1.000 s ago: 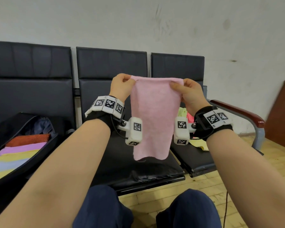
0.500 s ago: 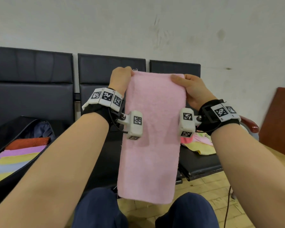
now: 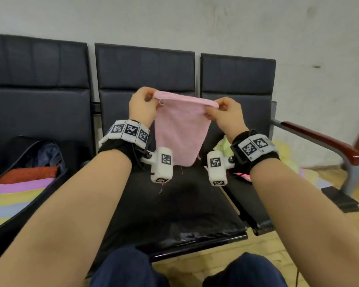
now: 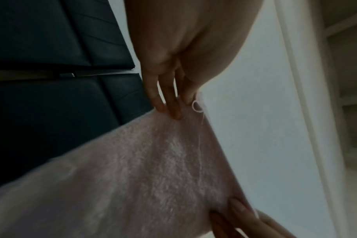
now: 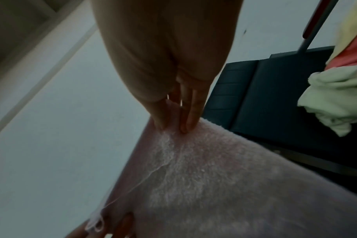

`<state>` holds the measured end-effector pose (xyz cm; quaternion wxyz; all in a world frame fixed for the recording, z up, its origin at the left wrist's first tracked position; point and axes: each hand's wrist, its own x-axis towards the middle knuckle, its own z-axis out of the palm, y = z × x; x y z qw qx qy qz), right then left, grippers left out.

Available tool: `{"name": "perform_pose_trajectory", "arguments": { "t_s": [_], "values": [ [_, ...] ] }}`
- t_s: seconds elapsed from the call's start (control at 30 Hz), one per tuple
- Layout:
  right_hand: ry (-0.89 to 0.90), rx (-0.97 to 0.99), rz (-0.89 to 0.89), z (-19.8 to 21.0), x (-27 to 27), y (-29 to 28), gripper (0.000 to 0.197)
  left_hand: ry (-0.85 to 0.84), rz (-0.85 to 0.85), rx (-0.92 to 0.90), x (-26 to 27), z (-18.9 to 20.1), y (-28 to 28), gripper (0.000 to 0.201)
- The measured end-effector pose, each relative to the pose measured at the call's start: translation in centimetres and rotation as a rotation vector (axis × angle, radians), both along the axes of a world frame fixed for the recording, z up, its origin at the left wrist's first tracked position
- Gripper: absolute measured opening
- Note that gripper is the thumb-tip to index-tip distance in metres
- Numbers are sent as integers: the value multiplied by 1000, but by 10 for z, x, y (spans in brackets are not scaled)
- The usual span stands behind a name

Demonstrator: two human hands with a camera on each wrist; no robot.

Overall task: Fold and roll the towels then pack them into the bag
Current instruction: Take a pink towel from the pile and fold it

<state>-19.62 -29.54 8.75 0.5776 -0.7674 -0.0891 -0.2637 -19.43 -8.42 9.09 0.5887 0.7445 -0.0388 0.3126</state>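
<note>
A pink towel (image 3: 180, 129) hangs in the air above the middle black seat (image 3: 174, 204), stretched between my two hands. My left hand (image 3: 142, 104) pinches its upper left corner, beside a small hanging loop (image 4: 197, 107). My right hand (image 3: 224, 112) pinches the upper right corner. Both wrist views show fingers (image 4: 169, 103) pressed on the pink towel (image 5: 204, 177). An open black bag (image 3: 27, 195) on the left seat holds rolled towels (image 3: 19, 187) in red, purple, yellow and blue.
A heap of loose towels (image 3: 282, 154) in green, yellow and pink lies on the right seat. That seat ends in a red-topped armrest (image 3: 323, 139). A white wall stands behind the chairs, wooden floor below, my knees at the bottom.
The towel hung long toward my knees half a second ago; now it hangs short above the seat, and both hands have moved lower and further forward with it.
</note>
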Motion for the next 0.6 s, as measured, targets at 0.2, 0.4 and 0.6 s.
{"name": "perform_pose_trajectory", "arguments": {
  "t_s": [0.2, 0.4, 0.6],
  "values": [
    [196, -103, 45, -104, 25, -1, 26, 209, -31, 75, 17, -109, 7, 15],
    [641, -454, 109, -228, 25, -15, 27, 784, -87, 427, -3, -224, 0, 27],
    [851, -590, 333, -239, 2, -27, 16, 1020, -264, 729, -26, -231, 10, 35]
  ]
}}
